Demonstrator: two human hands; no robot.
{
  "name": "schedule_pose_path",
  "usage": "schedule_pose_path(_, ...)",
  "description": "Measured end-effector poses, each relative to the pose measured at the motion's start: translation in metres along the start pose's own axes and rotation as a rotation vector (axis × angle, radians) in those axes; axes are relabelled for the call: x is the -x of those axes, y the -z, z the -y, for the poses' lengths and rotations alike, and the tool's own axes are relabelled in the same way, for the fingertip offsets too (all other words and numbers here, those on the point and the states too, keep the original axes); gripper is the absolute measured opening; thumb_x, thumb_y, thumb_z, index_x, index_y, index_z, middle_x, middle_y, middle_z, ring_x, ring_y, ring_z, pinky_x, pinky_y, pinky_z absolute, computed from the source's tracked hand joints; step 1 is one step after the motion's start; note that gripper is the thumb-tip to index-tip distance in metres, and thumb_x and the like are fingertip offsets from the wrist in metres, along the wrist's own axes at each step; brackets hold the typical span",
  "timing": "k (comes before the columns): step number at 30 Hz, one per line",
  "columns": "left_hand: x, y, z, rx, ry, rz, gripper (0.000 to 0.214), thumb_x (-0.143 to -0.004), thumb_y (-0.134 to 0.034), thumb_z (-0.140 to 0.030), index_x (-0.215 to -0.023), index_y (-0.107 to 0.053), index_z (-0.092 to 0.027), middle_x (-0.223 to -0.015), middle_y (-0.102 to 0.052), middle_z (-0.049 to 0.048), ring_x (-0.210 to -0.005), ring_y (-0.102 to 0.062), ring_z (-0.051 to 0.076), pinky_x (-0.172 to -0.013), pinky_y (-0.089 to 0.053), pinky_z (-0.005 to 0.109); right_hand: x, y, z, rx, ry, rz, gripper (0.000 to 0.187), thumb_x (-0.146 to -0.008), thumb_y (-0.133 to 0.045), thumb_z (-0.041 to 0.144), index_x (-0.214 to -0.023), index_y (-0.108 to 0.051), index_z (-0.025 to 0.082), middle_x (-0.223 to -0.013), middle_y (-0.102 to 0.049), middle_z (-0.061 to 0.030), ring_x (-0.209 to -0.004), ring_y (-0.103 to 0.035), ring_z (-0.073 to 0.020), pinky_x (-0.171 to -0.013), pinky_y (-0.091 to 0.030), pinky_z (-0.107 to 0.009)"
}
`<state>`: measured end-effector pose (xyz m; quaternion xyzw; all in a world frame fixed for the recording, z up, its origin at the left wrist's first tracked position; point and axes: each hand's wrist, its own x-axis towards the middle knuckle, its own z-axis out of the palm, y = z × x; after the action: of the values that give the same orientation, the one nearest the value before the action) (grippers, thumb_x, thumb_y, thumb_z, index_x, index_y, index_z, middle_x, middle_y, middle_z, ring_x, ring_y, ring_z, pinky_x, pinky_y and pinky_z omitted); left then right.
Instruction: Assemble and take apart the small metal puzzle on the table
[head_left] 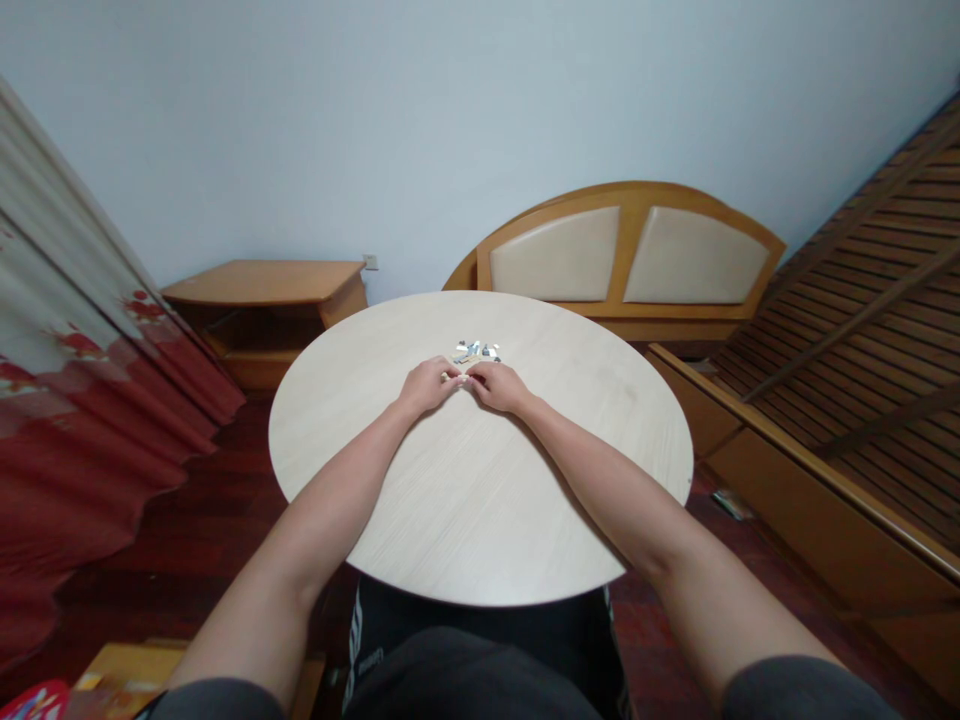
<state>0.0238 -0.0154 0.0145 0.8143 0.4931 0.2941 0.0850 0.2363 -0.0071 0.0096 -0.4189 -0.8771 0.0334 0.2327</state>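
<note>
Both my hands meet over the middle of a round pale table. My left hand is closed, its fingertips pinching a small whitish piece. From the other side my right hand grips the same piece between thumb and fingers. The piece is too small to name its kind, and fingertips cover part of it. Just beyond my hands lies a little heap of small white, grey, blue and tan pieces, loosely scattered.
The round table reaches close to my lap. Behind it stand a wooden headboard and a low wooden cabinet. A red and white curtain hangs at left. A slatted wooden bed frame leans at right.
</note>
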Motion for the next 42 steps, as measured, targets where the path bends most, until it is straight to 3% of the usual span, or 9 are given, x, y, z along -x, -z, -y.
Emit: schedule_pose_path(42,0.0,-0.008,0.006,0.132,0.005,-0.027,0.027,-0.094,-0.073,-0.045,-0.093,-0.083,-0.02,-0.097,-0.078,0.0064,-0.083,-0.069,0.019,-0.078,-0.053,0.031,0.0,-0.004,-0.007,-0.098,0.042,-0.022,0.024,-0.105,-0.056,0.023,-0.095,-0.077,0.018,-0.095,-0.08,-0.0085,-0.087,-0.068,-0.0212,-0.079,-0.044,-0.029)
